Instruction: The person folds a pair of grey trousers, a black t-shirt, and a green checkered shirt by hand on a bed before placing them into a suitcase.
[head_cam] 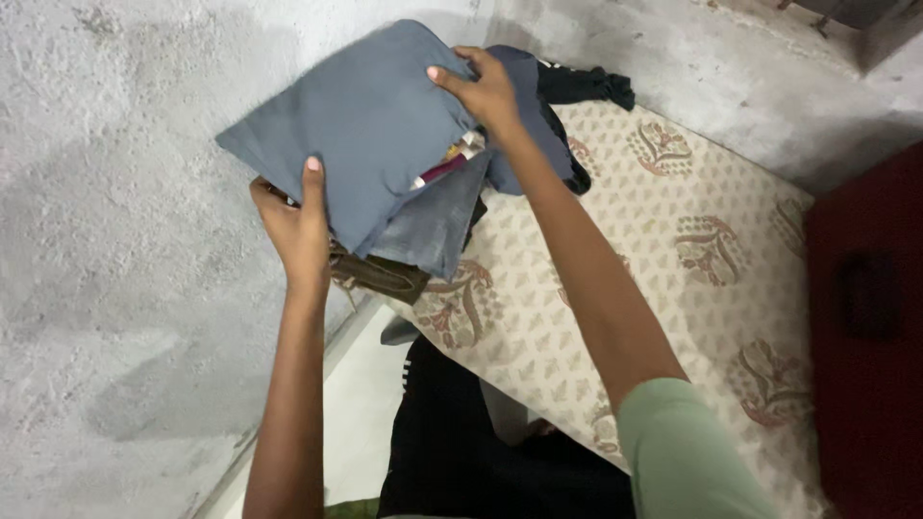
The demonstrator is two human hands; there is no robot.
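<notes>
A folded grey-blue cloth [365, 120] lies on top of a stack of folded clothes [423, 231] at the near corner of a patterned mattress [654, 221]. My left hand [293, 226] grips the cloth's lower left edge, thumb on top. My right hand [481, 91] holds its right edge, fingers on the fabric. Under the cloth show a grey denim piece, a brown garment [380, 274] and a small red-and-yellow patch [452, 163].
A dark blue and black garment [577, 86] lies behind the stack on the mattress. A rough grey concrete wall [115, 240] stands at left. A dark red cabinet [865, 327] borders the mattress at right. My black-trousered legs [452, 452] are below.
</notes>
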